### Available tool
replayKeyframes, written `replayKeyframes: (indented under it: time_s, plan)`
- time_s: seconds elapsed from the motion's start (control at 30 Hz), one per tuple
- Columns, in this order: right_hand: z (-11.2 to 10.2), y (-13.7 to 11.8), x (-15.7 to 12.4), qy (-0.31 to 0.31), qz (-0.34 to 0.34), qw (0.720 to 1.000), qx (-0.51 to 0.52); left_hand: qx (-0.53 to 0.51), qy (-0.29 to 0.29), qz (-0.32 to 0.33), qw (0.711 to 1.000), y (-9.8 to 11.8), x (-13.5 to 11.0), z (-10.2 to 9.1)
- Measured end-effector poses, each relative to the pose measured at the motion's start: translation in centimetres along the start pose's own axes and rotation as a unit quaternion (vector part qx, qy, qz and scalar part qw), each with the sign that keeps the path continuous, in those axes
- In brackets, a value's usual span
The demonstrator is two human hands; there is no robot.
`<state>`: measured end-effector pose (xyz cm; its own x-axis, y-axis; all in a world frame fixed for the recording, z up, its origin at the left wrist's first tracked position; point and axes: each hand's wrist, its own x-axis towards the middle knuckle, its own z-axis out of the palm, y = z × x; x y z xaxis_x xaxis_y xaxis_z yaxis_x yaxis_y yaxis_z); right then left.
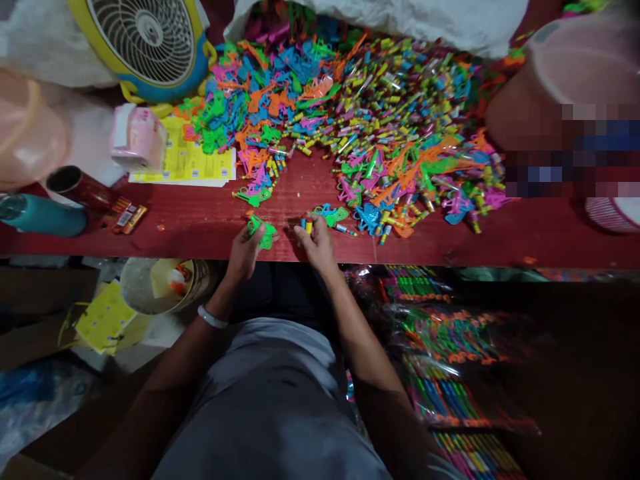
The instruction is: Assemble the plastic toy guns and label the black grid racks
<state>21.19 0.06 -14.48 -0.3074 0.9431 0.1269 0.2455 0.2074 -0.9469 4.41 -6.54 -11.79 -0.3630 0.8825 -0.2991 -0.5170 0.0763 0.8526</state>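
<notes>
My left hand (245,250) rests at the near edge of the red table (200,220), its fingers closed on a small green plastic toy piece (263,231). My right hand (315,243) lies just to the right, fingers pinched on small coloured tubes (307,224). A teal and green toy piece (333,214) lies just beyond my right fingers. A big heap of coloured plastic toy pieces (260,100) and small coloured tubes (400,93) covers the table's far middle.
A blue and yellow fan (145,40), a pink tissue pack (137,137), yellow sheets (193,160), a dark red cup (75,187) and a teal bottle (43,215) stand at left. Another person's arm (515,110) rests at right. Bagged coloured goods (450,360) lie below the table.
</notes>
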Motion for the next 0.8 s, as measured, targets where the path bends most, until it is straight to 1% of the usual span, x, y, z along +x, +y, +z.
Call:
replayKeyframes:
  time_s: [0.07,0.17,0.27,0.4,0.6,0.7,0.8]
  plan:
    - [0.0,-0.8,-0.9,-0.009,-0.009,1.0,-0.026,0.01,0.021,-0.015,1.0,0.3,-0.5,0.2]
    - [0.4,-2.1,-2.2,-0.04,-0.012,0.999,-0.028,0.057,0.047,-0.022,0.997,0.9,-1.3,0.6]
    - [0.9,-3.0,-3.0,-0.032,-0.002,0.999,-0.013,0.079,0.053,-0.009,0.995,1.3,-1.9,1.1]
    - [1.2,-3.3,-2.8,-0.029,0.005,1.0,0.001,0.054,0.044,0.008,0.998,1.3,-1.9,1.5]
    - [1.4,-3.1,-2.1,-0.047,0.007,0.999,0.002,0.043,0.048,0.012,0.998,0.6,-1.1,0.9]
    - [1.7,-3.2,-1.9,-0.052,0.015,0.998,0.013,0.053,0.045,0.012,0.998,0.8,-0.9,0.8]
    - [1.9,-3.4,-1.8,-0.053,0.042,0.997,0.025,0.068,0.049,0.019,0.996,1.3,-0.9,1.0]
